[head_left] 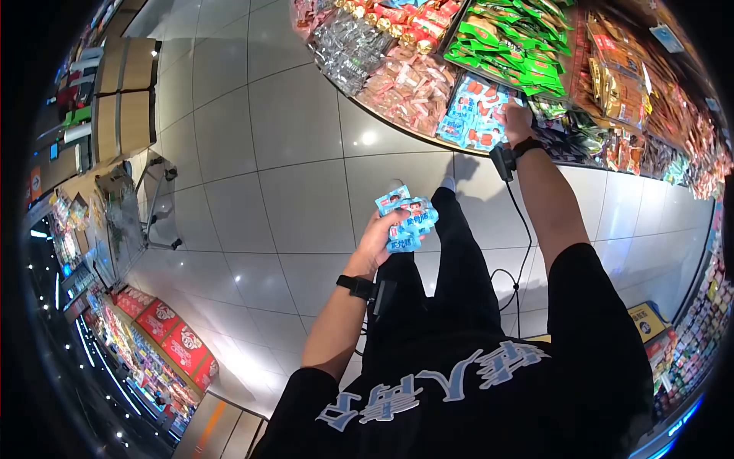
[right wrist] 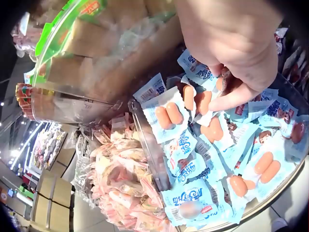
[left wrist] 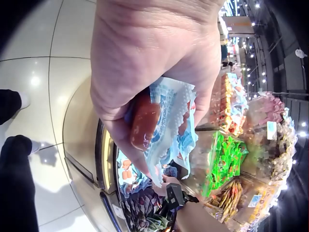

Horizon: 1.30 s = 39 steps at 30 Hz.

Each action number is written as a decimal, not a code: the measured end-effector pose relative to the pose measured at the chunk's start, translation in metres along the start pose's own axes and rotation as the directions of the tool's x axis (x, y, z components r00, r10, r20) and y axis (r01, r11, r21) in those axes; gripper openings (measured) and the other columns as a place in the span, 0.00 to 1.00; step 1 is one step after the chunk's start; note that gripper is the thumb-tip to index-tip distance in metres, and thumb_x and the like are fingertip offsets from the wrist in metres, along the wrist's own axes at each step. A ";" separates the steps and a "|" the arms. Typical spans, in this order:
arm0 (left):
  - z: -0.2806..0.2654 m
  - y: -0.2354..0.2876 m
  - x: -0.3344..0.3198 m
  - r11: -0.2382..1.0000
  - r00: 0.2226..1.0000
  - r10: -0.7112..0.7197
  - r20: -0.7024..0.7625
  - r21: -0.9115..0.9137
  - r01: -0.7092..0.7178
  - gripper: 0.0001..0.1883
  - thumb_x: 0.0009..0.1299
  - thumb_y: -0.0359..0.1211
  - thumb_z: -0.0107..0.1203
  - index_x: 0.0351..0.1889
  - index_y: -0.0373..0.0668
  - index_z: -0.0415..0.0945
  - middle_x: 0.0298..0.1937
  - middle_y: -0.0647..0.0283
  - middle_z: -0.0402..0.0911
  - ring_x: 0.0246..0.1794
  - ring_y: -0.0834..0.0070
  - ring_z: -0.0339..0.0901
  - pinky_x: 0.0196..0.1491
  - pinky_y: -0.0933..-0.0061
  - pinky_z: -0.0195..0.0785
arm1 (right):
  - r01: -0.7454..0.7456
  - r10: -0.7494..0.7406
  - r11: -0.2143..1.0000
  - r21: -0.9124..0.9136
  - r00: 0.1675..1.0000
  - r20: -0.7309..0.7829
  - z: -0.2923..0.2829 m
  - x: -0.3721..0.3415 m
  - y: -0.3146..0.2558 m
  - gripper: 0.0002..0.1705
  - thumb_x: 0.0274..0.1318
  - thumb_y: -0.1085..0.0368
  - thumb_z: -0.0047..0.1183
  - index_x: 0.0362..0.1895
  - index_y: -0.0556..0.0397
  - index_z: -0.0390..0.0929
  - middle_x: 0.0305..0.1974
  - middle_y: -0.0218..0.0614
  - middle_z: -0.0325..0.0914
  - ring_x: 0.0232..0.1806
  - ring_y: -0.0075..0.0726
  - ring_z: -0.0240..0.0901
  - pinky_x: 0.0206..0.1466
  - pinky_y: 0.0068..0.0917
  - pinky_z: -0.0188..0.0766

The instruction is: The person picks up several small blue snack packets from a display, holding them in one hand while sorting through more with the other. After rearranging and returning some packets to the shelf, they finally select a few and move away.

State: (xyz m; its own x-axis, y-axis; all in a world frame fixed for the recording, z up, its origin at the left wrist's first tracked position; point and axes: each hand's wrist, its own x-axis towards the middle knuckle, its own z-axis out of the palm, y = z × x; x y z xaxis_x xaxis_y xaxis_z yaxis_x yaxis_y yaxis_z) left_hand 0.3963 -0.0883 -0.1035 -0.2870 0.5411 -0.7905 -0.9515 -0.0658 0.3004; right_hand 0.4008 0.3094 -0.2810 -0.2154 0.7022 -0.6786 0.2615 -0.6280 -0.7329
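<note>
In the head view my left hand (head_left: 375, 241) grips several small blue-and-white packets (head_left: 409, 218), held out over the floor. Up close in the left wrist view, the left hand (left wrist: 154, 53) curls round the packets (left wrist: 166, 125), one showing a brown sausage. My right hand (head_left: 518, 121) is down in the bin of matching blue packets (head_left: 474, 107). From the right wrist, the thumb and fingers of the right hand (right wrist: 236, 58) pinch a packet (right wrist: 203, 100) with sausages printed on it, among the loose ones; part of it is hidden by the hand.
Pink-wrapped packets (right wrist: 125, 179) lie in the compartment beside the blue ones, past a clear divider. Green packets (head_left: 512, 46) fill a tray behind. The display's curved edge (head_left: 382, 115) runs before my legs; a cable (head_left: 527, 237) hangs from the right wrist. Red boxes (head_left: 172, 336) stand at lower left.
</note>
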 end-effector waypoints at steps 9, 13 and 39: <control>-0.012 0.004 0.010 0.998 0.993 -0.057 0.107 -0.003 0.057 0.23 0.65 0.28 0.55 0.59 0.33 0.65 0.52 0.48 0.78 0.48 0.55 0.82 0.44 0.54 0.82 | -0.082 0.082 0.996 -0.048 0.997 -0.008 -0.029 -0.043 0.007 0.06 0.58 0.59 0.50 0.33 0.44 0.76 0.36 0.32 0.76 0.37 0.39 0.80 0.31 0.32 0.72; -0.015 0.007 0.011 0.999 0.990 -0.046 0.134 -0.014 0.048 0.23 0.66 0.29 0.55 0.58 0.32 0.66 0.52 0.48 0.79 0.48 0.56 0.82 0.43 0.55 0.82 | 0.013 -0.047 0.962 -0.273 0.992 -0.118 -0.018 -0.075 -0.015 0.06 0.51 0.62 0.56 0.32 0.48 0.76 0.31 0.32 0.74 0.28 0.33 0.72 0.25 0.32 0.70; 0.026 0.031 0.108 0.987 0.972 -0.074 0.223 0.153 0.040 0.19 0.68 0.30 0.54 0.55 0.32 0.70 0.48 0.51 0.82 0.45 0.62 0.83 0.42 0.59 0.82 | 0.651 -0.752 -0.093 -0.753 0.450 0.482 -0.035 -0.034 0.005 0.10 0.56 0.68 0.58 0.42 0.56 0.77 0.37 0.35 0.79 0.35 0.33 0.78 0.39 0.28 0.76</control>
State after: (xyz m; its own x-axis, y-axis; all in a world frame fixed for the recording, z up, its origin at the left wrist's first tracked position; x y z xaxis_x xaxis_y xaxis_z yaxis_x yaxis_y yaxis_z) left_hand 0.3385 -0.0102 -0.1651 -0.1840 0.7176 -0.6717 -0.9341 0.0849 0.3467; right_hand 0.4420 0.2941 -0.2601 -0.7468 0.6269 0.2220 0.5444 0.7680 -0.3373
